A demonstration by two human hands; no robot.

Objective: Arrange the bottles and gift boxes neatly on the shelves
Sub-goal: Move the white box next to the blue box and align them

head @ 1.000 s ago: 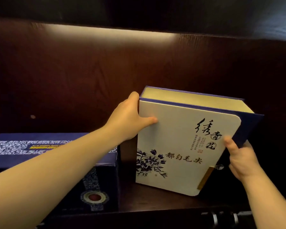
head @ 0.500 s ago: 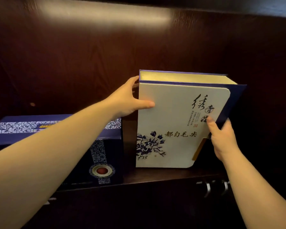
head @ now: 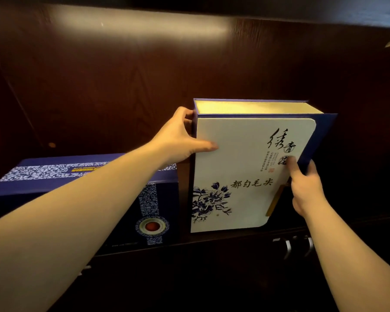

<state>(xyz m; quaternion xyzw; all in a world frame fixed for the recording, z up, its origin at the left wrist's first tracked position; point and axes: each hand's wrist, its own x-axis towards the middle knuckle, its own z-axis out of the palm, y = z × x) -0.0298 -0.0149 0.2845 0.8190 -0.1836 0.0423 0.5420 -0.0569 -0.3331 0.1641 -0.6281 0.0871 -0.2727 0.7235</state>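
A white gift box [head: 241,167] with blue flowers, black calligraphy and a blue spine stands upright on the dark wooden shelf [head: 234,240]. My left hand [head: 180,138] grips its upper left edge, thumb across the front. My right hand [head: 306,188] holds its right edge, thumb on the front near the gold clasp. To the left, a dark blue gift box [head: 151,206] with white patterned bands and a red round seal rests on the same shelf, with a narrow gap between the two boxes.
The dark wood back panel [head: 144,82] rises behind the boxes, lit by a strip of light along the top. Silver cabinet handles [head: 297,245] sit below the shelf at the right. The shelf to the right of the white box is in deep shadow.
The white box was tilted and raised a second ago; it now stands square and upright on the shelf beside the blue box. Both hands have kept their hold on its edges.
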